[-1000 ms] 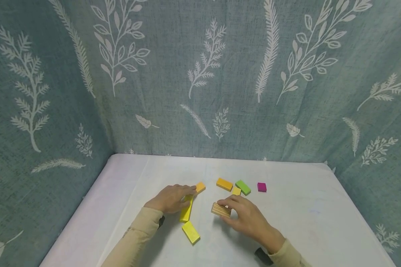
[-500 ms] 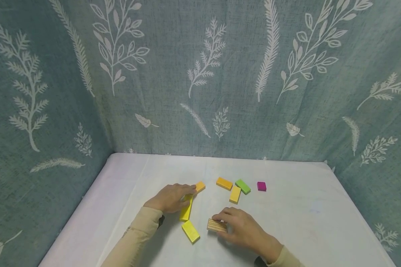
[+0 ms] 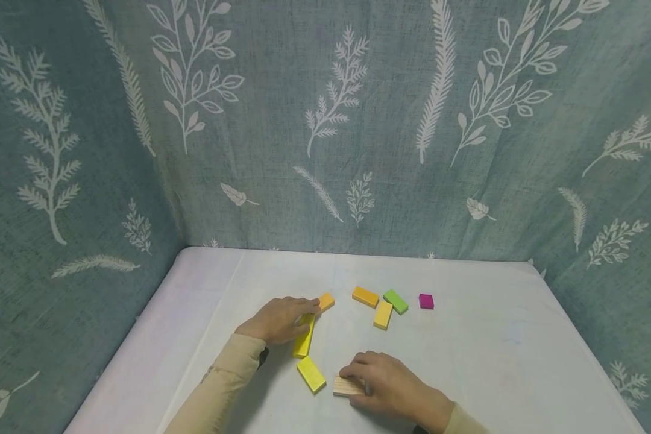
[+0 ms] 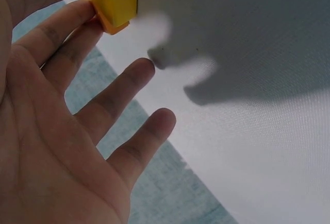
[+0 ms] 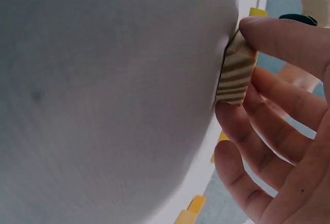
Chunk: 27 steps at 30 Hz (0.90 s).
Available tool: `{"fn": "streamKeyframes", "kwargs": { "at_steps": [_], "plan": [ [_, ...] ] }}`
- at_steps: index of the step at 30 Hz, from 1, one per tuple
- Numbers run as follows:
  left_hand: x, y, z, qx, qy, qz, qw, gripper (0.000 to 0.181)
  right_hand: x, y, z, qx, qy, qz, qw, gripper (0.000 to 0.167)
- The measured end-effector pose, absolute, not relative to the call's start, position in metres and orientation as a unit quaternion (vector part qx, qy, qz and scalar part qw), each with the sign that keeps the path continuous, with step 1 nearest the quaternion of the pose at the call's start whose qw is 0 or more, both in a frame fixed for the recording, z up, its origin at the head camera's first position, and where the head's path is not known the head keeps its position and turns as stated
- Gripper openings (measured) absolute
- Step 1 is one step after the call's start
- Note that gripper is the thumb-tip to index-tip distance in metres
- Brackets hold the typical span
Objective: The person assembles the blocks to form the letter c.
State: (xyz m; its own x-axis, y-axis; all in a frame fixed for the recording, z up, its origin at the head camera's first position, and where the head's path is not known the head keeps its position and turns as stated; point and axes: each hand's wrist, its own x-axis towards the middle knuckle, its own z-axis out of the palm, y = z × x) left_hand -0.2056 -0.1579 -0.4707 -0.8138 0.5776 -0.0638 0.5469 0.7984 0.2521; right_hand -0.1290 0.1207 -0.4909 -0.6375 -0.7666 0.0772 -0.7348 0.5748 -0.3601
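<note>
My left hand (image 3: 276, 319) pinches a long yellow block (image 3: 302, 346), its thumb on one side. In the left wrist view two fingertips meet the yellow block (image 4: 116, 0) and the orange block under its end; the other fingers are spread apart. That light-orange block (image 3: 326, 301) lies by the fingertips in the head view. My right hand (image 3: 387, 383) grips a plain wooden block (image 3: 347, 386) between thumb and fingers, low at the table. Striped grain shows on the wooden block's end (image 5: 234, 82) in the right wrist view. A second yellow block (image 3: 311, 375) lies between the hands.
Farther back on the white table (image 3: 493, 361) lie an orange block (image 3: 366, 296), a green block (image 3: 395, 301), a light-yellow block (image 3: 382, 316) and a small magenta block (image 3: 426, 301). Leaf-patterned teal cloth (image 3: 282, 181) stands behind and at both sides.
My right hand has drawn the wooden block toward me and slightly left, down to the table, uncovering the light-yellow block. My left hand has stayed in place.
</note>
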Motion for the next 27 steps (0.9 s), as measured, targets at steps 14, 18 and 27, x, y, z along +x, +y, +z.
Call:
{"fn": "streamKeyframes", "kwargs": {
  "at_steps": [14,18,27],
  "plan": [
    [-0.207,-0.158,-0.471,0.292,0.947,0.109,0.072,0.04,-0.127,0.115,-0.49,-0.417,0.884,-0.198,0.072,0.033],
    [-0.207,-0.158,-0.471,0.292,0.947,0.109,0.074,0.041,-0.127,0.113,-0.491,-0.415,0.886,-0.195,0.073,0.033],
    [-0.206,-0.158,-0.473,0.291,0.949,0.101,0.07,0.041,-0.126,0.111,-0.491,-0.424,0.879,-0.207,0.068,0.034]
  ]
}}
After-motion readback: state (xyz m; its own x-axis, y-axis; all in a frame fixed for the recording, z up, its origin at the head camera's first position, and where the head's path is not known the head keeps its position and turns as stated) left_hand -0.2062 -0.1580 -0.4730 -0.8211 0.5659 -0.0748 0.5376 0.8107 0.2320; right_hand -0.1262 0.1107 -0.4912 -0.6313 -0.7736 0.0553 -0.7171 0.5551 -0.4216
